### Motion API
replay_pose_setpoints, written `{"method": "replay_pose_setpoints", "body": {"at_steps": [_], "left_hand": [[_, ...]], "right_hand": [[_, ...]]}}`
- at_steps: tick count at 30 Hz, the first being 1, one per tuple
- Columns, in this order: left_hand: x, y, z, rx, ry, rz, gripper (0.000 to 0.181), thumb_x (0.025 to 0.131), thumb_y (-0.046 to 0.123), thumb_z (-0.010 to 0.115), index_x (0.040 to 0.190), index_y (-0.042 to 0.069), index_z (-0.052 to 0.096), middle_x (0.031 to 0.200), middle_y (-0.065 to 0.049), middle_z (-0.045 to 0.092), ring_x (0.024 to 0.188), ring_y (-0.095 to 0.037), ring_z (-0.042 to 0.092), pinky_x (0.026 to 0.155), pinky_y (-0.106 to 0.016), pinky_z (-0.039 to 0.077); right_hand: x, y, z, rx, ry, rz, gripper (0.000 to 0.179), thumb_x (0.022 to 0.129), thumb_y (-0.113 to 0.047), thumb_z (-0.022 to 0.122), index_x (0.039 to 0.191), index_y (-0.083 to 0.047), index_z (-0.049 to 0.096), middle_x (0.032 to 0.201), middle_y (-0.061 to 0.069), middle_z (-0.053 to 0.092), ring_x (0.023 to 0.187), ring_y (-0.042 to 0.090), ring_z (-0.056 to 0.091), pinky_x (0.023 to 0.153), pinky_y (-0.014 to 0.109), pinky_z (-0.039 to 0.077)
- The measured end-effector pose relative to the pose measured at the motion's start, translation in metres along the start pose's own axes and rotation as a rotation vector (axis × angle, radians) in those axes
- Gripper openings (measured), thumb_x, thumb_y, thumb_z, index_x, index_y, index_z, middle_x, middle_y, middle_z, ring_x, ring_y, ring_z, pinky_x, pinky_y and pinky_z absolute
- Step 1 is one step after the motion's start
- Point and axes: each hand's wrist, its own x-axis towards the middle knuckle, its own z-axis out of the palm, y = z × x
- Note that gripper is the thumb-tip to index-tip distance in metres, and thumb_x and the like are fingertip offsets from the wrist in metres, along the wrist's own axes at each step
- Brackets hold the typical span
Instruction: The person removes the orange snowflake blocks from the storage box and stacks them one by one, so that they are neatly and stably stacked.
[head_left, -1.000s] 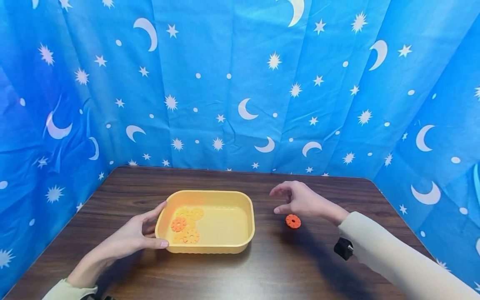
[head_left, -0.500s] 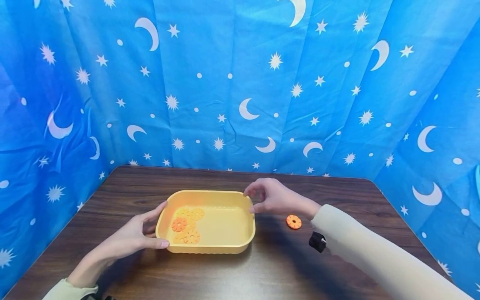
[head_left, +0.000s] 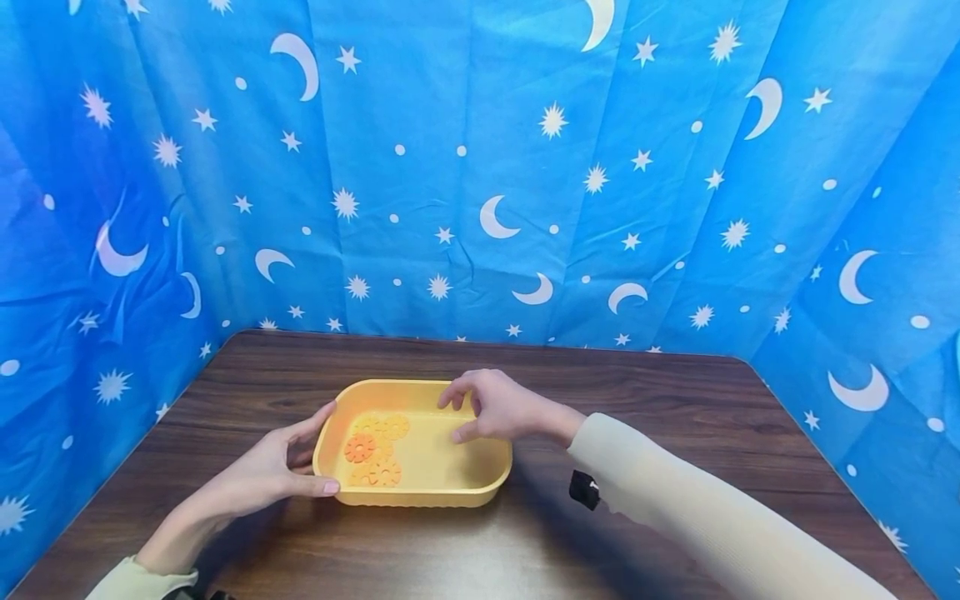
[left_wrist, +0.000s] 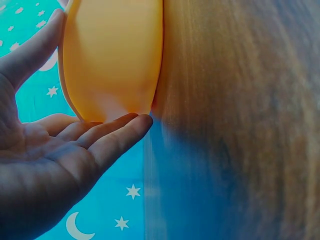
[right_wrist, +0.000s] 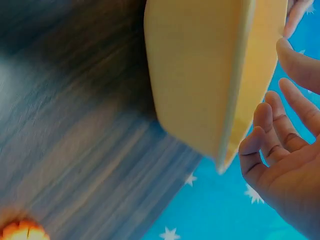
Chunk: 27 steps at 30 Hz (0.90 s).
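A yellow rectangular plastic tub [head_left: 468, 497] stands on the table. My left hand [head_left: 258, 471] grips its left end, thumb at the front corner and fingers along the side; the left wrist view shows the fingertips against the tub wall [left_wrist: 115, 60]. Inside, at the left, lie several slotted round plastic discs: an orange one [head_left: 360, 447] on top of yellow ones [head_left: 386, 473]. My right hand [head_left: 498, 404] hovers over the tub's right half, fingers loosely bent and holding nothing. Another orange disc [right_wrist: 22, 231] lies on the table, hidden behind the right sleeve in the head view.
The dark wood-grain table [head_left: 712, 417] extends around the tub. Blue cloth [head_left: 420, 167] printed with moons and stars hangs behind it and at both sides. A small black device [head_left: 584, 489] is attached under the right sleeve [head_left: 667, 500].
My right hand has moved left from above the loose orange disc to over the tub, its fingers still holding nothing. My left hand and the tub stay in place.
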Motion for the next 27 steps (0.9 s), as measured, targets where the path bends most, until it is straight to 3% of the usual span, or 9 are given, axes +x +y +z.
{"method": "replay_pose_setpoints", "body": {"at_steps": [5,12,18,27], "left_hand": [[0.000,-0.001,0.000,-0.003,0.000,-0.007,0.113,0.085,0.025,0.090,0.168,0.005,0.018,0.167,-0.030,0.027,0.143,-0.050,0.044,0.111,-0.056,0.045],[0.001,0.001,-0.001,0.011,0.003,-0.019,0.113,0.084,0.028,0.090,0.168,0.005,0.019,0.168,-0.029,0.026,0.144,-0.051,0.042,0.111,-0.055,0.046],[0.000,0.000,-0.001,0.011,0.001,-0.019,0.113,0.085,0.028,0.090,0.169,0.006,0.018,0.167,-0.029,0.027,0.144,-0.051,0.043,0.110,-0.055,0.047],[0.000,-0.001,0.000,0.002,-0.006,-0.005,0.113,0.085,0.027,0.090,0.169,0.006,0.018,0.167,-0.031,0.027,0.143,-0.052,0.044,0.108,-0.055,0.048]], "right_hand": [[0.011,-0.006,0.017,0.019,-0.034,-0.016,0.037,0.085,-0.009,0.089,0.120,-0.009,0.075,0.103,0.002,0.069,0.059,0.011,0.052,0.058,0.025,0.046],[0.025,-0.011,0.035,0.057,-0.091,-0.050,0.039,0.084,-0.006,0.089,0.121,-0.003,0.075,0.109,0.016,0.071,0.056,0.011,0.049,0.057,0.023,0.043],[0.035,-0.016,0.050,0.051,-0.117,-0.016,0.040,0.083,-0.010,0.091,0.121,-0.008,0.077,0.107,0.008,0.072,0.060,0.012,0.051,0.063,0.023,0.046],[0.045,-0.014,0.073,0.043,-0.123,-0.024,0.039,0.080,-0.010,0.094,0.116,-0.011,0.079,0.103,-0.001,0.073,0.085,0.014,0.063,0.072,0.020,0.049]]}}
